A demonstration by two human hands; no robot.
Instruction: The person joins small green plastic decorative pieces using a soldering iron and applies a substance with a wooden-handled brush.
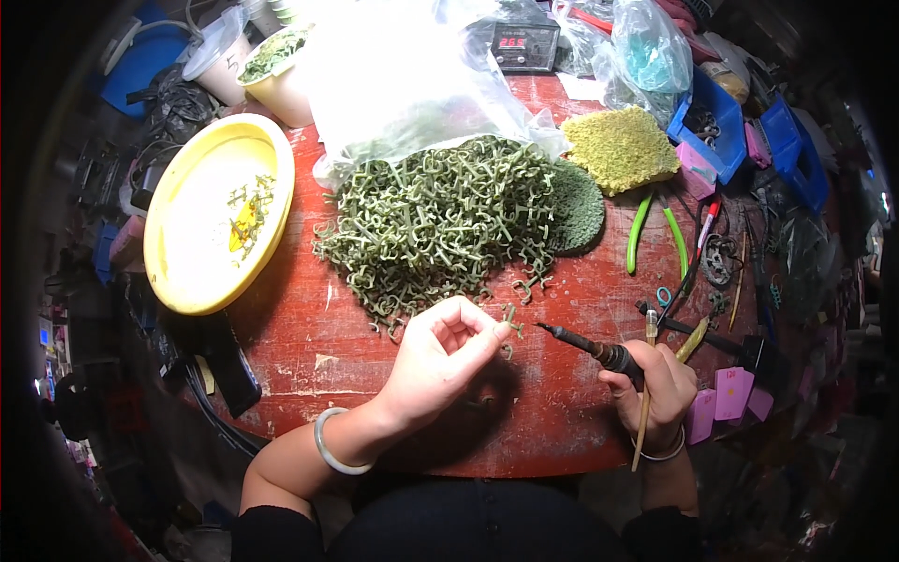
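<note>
Left hand (438,358): thumb and forefinger pinch a small green curled piece (511,319) out at the hand's two o'clock, over the red tabletop (328,393). Right hand (657,393), at the left's three o'clock, grips a black pen-shaped tool (592,348) along with a wooden-handled stick (643,426), the tool's tip just beside the piece at its three o'clock. From the left hand, a heap of similar green pieces (440,220) lies at twelve, a yellow basin (160,258) at ten; green-handled pliers (640,234) lie at the right hand's twelve.
</note>
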